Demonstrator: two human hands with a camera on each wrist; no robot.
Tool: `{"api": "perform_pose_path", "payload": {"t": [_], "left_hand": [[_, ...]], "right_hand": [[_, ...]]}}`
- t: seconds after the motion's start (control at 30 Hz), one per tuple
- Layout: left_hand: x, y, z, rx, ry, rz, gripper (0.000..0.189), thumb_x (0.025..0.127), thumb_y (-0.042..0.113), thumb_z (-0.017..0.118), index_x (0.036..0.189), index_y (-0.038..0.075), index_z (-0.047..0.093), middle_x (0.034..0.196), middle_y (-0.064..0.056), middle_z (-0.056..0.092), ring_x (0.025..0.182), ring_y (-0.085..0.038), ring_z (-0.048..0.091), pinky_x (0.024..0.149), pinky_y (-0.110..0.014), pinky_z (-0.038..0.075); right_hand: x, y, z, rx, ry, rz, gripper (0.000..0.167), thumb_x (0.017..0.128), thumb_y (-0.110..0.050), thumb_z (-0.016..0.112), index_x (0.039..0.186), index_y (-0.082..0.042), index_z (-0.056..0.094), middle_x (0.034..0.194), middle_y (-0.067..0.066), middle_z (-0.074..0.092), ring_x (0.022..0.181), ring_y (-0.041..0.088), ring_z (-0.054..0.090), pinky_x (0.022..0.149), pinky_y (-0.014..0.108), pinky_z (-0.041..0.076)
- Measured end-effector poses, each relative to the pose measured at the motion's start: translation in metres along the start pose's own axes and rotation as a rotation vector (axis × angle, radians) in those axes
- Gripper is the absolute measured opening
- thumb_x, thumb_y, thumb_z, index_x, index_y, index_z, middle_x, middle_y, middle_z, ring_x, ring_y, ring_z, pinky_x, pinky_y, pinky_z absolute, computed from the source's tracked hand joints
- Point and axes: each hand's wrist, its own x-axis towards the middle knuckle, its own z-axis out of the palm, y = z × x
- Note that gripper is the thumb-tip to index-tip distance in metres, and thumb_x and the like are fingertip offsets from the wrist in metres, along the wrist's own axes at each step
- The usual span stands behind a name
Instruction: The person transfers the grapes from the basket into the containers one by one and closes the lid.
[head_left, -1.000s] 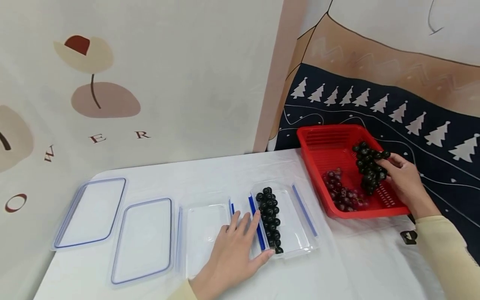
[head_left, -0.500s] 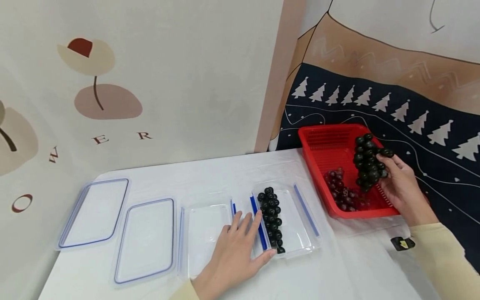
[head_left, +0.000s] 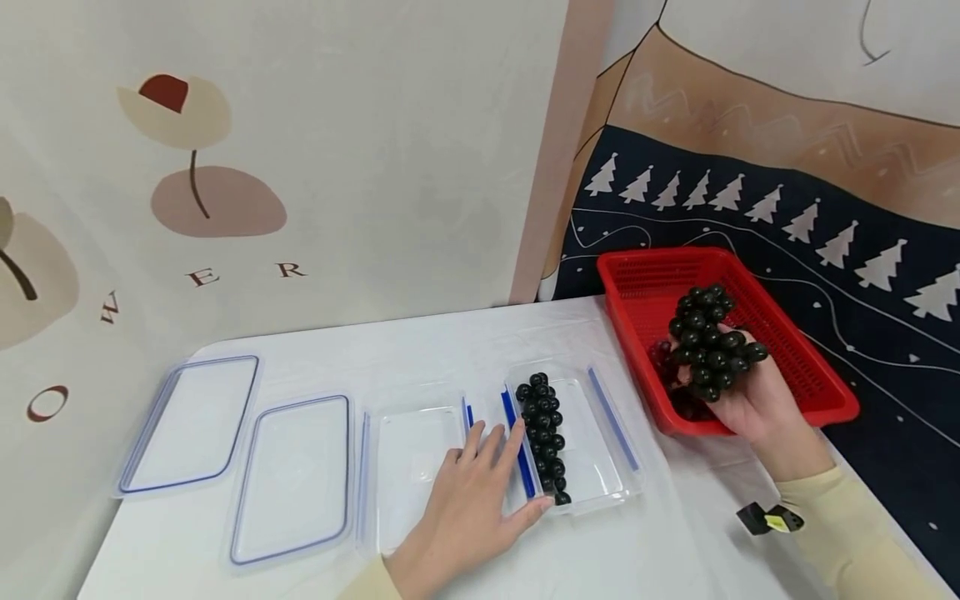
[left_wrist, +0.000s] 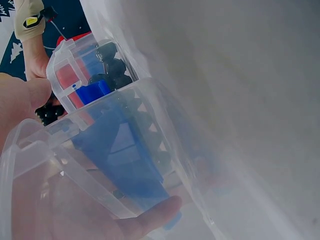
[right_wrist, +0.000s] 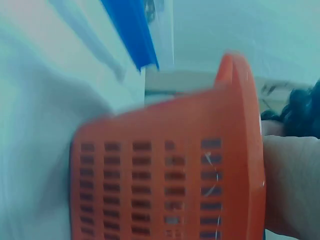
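Note:
In the head view my right hand (head_left: 763,404) holds a bunch of black grapes (head_left: 708,340) above the front part of a red basket (head_left: 813,367). The bunch lies over the palm and hides most of the fingers. Beneath it, red grapes (head_left: 660,354) show only in part. My left hand (head_left: 472,508) rests, fingers spread, at the left wall of a clear plastic container (head_left: 588,454). Inside that container another row of black grapes (head_left: 546,437) lies along the left side. The left wrist view shows the left thumb (left_wrist: 155,215) beside a blue locking flap (left_wrist: 127,160).
A second clear container (head_left: 408,442) stands left of the first, partly behind my left hand. Further left lie two blue-rimmed lids (head_left: 292,479) on the white-covered table (head_left: 420,350). Printed cloths hang behind the table and to its right.
My right hand has brought the black grapes left and toward me across the basket, turning its palm up under them. The left hand has stayed in place.

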Motion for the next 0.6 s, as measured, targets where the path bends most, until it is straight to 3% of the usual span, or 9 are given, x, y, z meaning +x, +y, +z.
{"api": "perform_pose_path", "payload": {"t": [0.13, 0.23, 0.33, 0.47, 0.6], "left_hand": [[0.000, 0.000, 0.001, 0.010, 0.018, 0.009, 0.097, 0.104, 0.081, 0.042, 0.172, 0.012, 0.036, 0.156, -0.019, 0.058, 0.148, -0.047, 0.046, 0.099, -0.059, 0.052], [0.000, 0.000, 0.001, 0.022, 0.030, 0.014, 0.096, 0.104, 0.081, 0.042, 0.171, 0.012, 0.037, 0.154, -0.019, 0.060, 0.147, -0.047, 0.048, 0.099, -0.059, 0.052], [-0.001, 0.000, 0.001, 0.030, 0.036, 0.016, 0.096, 0.104, 0.081, 0.041, 0.171, 0.012, 0.038, 0.153, -0.019, 0.060, 0.146, -0.048, 0.048, 0.099, -0.059, 0.053], [-0.001, -0.001, 0.000, 0.033, 0.035, 0.016, 0.096, 0.104, 0.081, 0.041, 0.171, 0.012, 0.037, 0.152, -0.018, 0.061, 0.146, -0.048, 0.049, 0.098, -0.059, 0.053], [-0.001, 0.000, 0.000, 0.034, 0.044, 0.024, 0.096, 0.104, 0.080, 0.043, 0.171, 0.012, 0.038, 0.151, -0.018, 0.062, 0.145, -0.047, 0.050, 0.096, -0.059, 0.054]], "right_hand": [[0.000, 0.014, 0.006, -0.050, 0.044, 0.000, 0.042, 0.121, -0.028, 0.030, 0.153, -0.009, 0.050, 0.141, 0.026, 0.062, 0.123, 0.041, 0.065, 0.104, 0.051, 0.057], [0.000, 0.022, 0.013, -0.021, 0.078, -0.042, 0.039, 0.121, -0.024, 0.036, 0.156, -0.016, 0.049, 0.145, 0.020, 0.058, 0.130, 0.040, 0.060, 0.113, 0.054, 0.049], [0.000, 0.030, 0.020, -0.049, 0.113, -0.086, 0.037, 0.119, -0.021, 0.041, 0.156, -0.020, 0.047, 0.145, 0.016, 0.055, 0.130, 0.038, 0.060, 0.113, 0.055, 0.048], [0.000, 0.044, 0.027, -0.302, 0.264, -0.091, 0.041, 0.118, -0.027, 0.047, 0.157, -0.023, 0.034, 0.139, 0.011, 0.056, 0.115, 0.029, 0.068, 0.097, 0.043, 0.061], [0.003, 0.063, 0.028, -0.628, 0.394, -0.089, 0.045, 0.118, -0.035, 0.049, 0.157, -0.022, 0.032, 0.132, 0.006, 0.064, 0.099, 0.020, 0.074, 0.086, 0.030, 0.063]]}}
